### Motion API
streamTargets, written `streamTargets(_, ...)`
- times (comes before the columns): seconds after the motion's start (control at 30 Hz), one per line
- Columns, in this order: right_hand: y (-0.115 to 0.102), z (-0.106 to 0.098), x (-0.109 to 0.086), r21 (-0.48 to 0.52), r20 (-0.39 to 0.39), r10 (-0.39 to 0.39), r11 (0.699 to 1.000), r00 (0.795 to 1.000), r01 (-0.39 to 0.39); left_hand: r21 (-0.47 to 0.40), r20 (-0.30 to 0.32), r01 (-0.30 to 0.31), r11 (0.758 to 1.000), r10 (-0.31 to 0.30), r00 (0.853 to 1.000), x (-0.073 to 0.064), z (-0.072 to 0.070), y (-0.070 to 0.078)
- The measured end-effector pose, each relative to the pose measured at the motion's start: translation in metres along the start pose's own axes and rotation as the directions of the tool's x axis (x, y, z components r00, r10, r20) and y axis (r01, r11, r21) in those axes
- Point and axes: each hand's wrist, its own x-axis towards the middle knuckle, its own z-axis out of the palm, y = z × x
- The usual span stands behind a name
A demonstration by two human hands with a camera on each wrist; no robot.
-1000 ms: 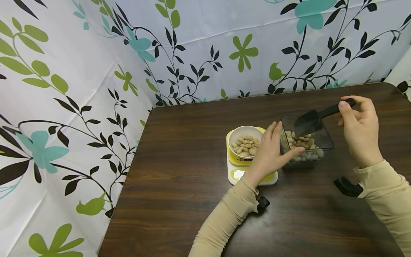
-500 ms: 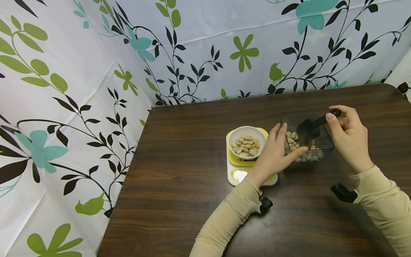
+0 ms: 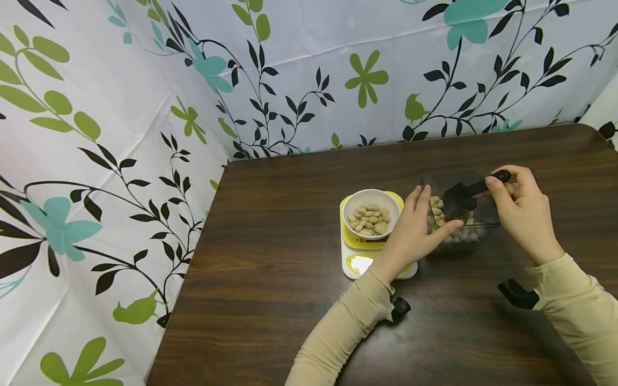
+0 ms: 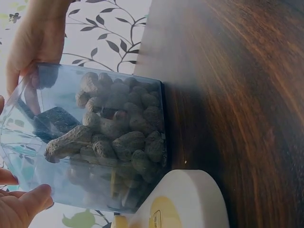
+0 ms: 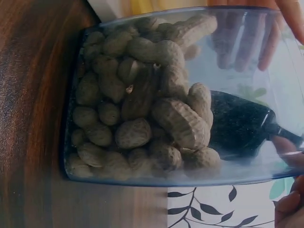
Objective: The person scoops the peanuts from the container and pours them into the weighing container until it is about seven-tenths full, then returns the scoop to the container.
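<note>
In the head view, my right hand [image 3: 523,206] pinches the handle of a black scoop [image 3: 456,201]. The scoop's head dips into a clear plastic container [image 5: 142,183] of unshelled peanuts [image 5: 180,123], close against the top ones in the right wrist view. My left hand [image 3: 410,233] lies at the container's near left corner, fingers straight along the left side and thumb stretched along the near wall. Just left of it, a white bowl [image 3: 348,212] with peanuts in it stands on a yellow and white kitchen scale [image 3: 352,257], which my left hand and wrist partly cover.
Everything stands on a dark wood table [image 3: 270,257]. A patterned curtain [image 3: 309,64] hangs behind the table and on its left. Black wrist devices [image 3: 517,294] stick out under both sleeves.
My right hand has moved left and toward me, lowering the scoop into the container among the peanuts. My left hand shifted slightly right with the container and then stays put.
</note>
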Motion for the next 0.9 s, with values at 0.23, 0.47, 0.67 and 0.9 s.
streamTargets(0.23,-0.005,0.008,-0.004,-0.053,-0.009,-0.070,0.996,0.997,0.070,0.008,-0.011,0.001,1.000,-0.001,1.000,0.000,0.000,0.001)
streamTargets(0.47,-0.007,0.015,-0.007,-0.054,0.046,-0.142,0.988,0.989,0.145,-0.001,-0.018,-0.007,1.000,0.007,1.000,-0.001,0.001,0.001)
streamTargets(0.67,-0.003,0.014,-0.005,-0.035,0.055,-0.130,0.991,0.990,0.132,0.001,-0.017,-0.005,1.000,0.005,1.000,-0.001,0.002,0.001)
streamTargets(0.9,0.001,0.007,-0.008,-0.095,0.144,-0.144,0.983,0.979,0.159,0.001,-0.023,-0.010,1.000,0.010,1.000,-0.001,0.002,0.001)
